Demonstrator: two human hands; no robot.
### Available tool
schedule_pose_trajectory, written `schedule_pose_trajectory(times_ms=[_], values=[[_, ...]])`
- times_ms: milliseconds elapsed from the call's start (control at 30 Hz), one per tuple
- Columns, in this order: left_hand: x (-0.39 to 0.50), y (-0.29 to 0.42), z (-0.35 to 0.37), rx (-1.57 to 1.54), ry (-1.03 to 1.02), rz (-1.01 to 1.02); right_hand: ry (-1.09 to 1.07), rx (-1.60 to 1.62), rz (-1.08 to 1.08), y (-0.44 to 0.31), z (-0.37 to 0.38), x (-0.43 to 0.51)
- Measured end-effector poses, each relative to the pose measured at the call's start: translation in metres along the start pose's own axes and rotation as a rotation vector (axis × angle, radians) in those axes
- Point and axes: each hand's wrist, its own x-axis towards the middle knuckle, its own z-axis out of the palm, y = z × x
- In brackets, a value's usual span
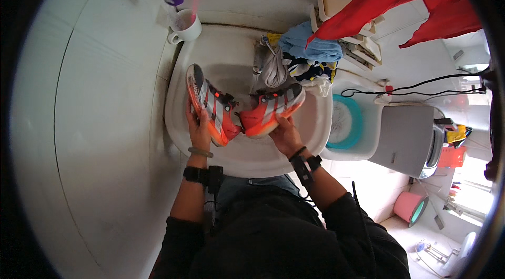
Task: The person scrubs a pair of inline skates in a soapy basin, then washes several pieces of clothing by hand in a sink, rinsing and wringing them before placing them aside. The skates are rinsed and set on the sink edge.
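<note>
Over the white washbasin (236,160) I hold a pair of orange-red sports shoes with silver stripes and dark toes. My left hand (199,127) is closed around the sole side of the left shoe (216,111), whose toe points up and to the left. The right shoe (272,111) is gripped by my right hand (286,133) along its sole, toe towards the upper right. The heels of the two shoes are close together at the middle. Just beyond them is a metal faucet (257,65), with what looks like water running from its spout.
A white mug (187,28) stands at the basin's back left corner. Blue cloth (309,42) and other fabric lie piled at the back right. Red cloth (367,2) hangs above. Right of the basin are a teal tub (357,121) in a second sink and a grey appliance (406,133).
</note>
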Motion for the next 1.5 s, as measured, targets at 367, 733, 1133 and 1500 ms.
schedule_pose_trajectory(times_ms=[367,733,1133,1500], values=[[-0.005,-0.051,0.031,-0.968,-0.604,-0.783,-0.035,-0.53,-0.361,-0.067,0.033,-0.097],[-0.004,-0.056,0.066,-1.17,-0.688,-0.824,-0.302,-1.189,-0.765,-0.109,0.082,-0.119],[-0.024,-0.027,0.052,-0.969,-0.558,-0.787,-0.256,-1.001,-0.854,-0.149,0.079,-0.129],[-0.02,0.064,0.02,0.344,-0.291,0.347,-0.173,-0.863,-0.911,-0.154,0.042,-0.125]])
